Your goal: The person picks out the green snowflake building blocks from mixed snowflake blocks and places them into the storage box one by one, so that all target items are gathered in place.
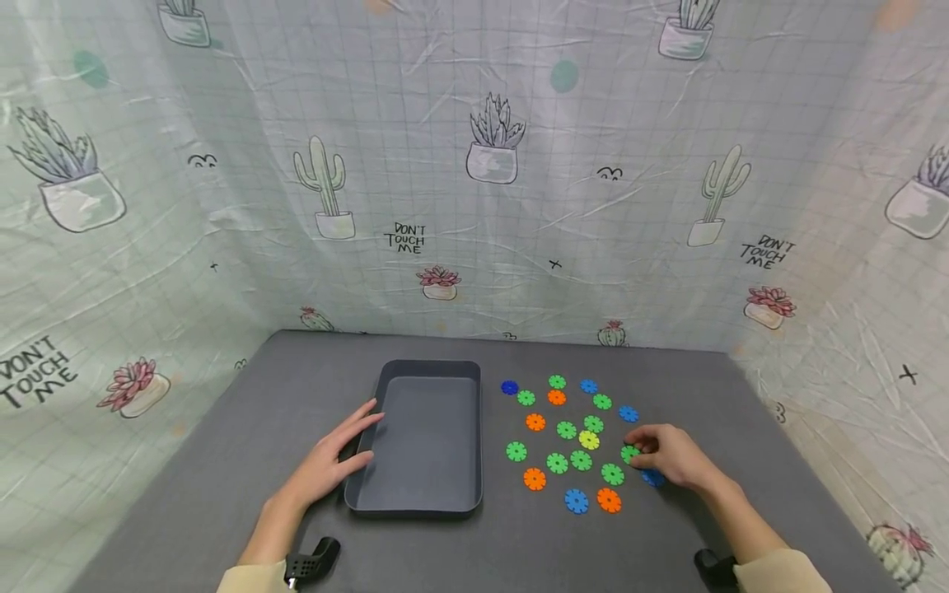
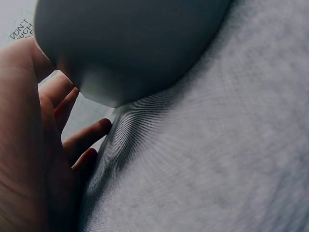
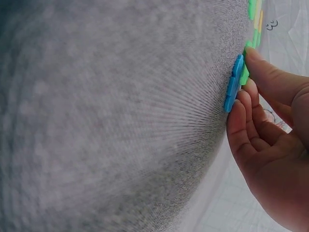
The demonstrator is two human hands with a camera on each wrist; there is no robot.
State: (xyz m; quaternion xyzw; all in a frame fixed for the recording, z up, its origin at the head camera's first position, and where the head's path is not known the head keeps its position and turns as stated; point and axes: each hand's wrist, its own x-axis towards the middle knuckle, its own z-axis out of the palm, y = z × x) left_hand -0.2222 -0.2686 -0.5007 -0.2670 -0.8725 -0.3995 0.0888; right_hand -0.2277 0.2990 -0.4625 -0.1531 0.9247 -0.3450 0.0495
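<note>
A dark grey rectangular tray (image 1: pixel 415 445) lies on the table, and my left hand (image 1: pixel 322 465) rests at its left rim with fingers spread and fairly straight. In the left wrist view the tray's wall (image 2: pixel 130 48) overlaps the thumb and fingers. On the right, my right hand (image 1: pixel 670 455) pinches a green notched disc (image 1: pixel 629 455) between thumb and fingertips, low over the table. Directly under that hand lies a blue notched disc (image 1: pixel 653 478), partly covered by it. The right wrist view shows the blue disc (image 3: pixel 234 84) close beside the curled fingers.
Several flat notched discs are spread between the tray and my right hand: green ones (image 1: pixel 612 473), orange ones (image 1: pixel 535 478), blue ones (image 1: pixel 576 501) and a yellow one (image 1: pixel 589 440). A cactus-print curtain (image 1: pixel 519 247) stands behind the grey table (image 1: pixel 296 387).
</note>
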